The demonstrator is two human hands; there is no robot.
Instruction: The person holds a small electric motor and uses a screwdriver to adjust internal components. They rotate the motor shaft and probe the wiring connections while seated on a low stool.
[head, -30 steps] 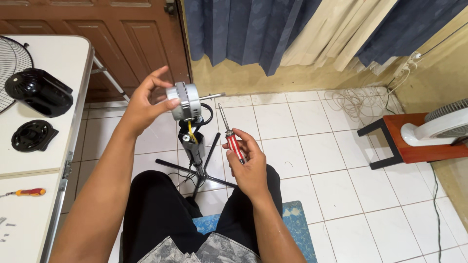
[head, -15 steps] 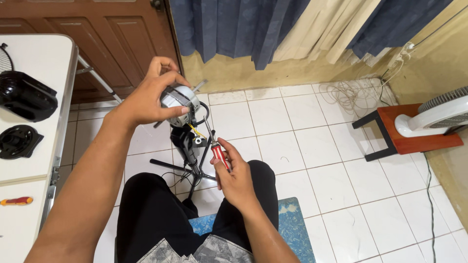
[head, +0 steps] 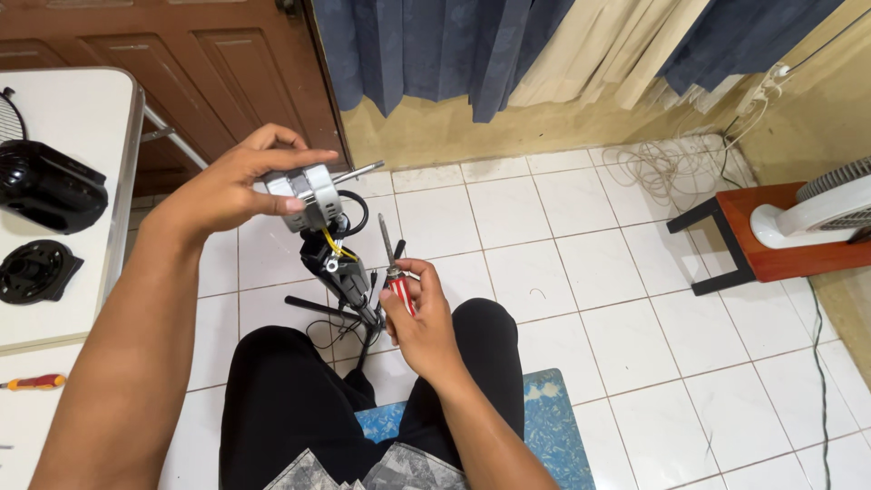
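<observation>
— White floor tiles (head: 581,263) below; what's held?
— Left hand (head: 231,186) grips the grey metal fan motor (head: 313,195), lifted above the knees. Right hand (head: 422,318) clasps a red-handled screwdriver (head: 392,268), tip up.
— Step?
— Likely between screws; tip must meet the motor.

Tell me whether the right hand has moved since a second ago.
Cannot tell. The right hand with the screwdriver sits over the same tiles near the fan stand; the camera itself shifted, so any small move is unclear.
</observation>
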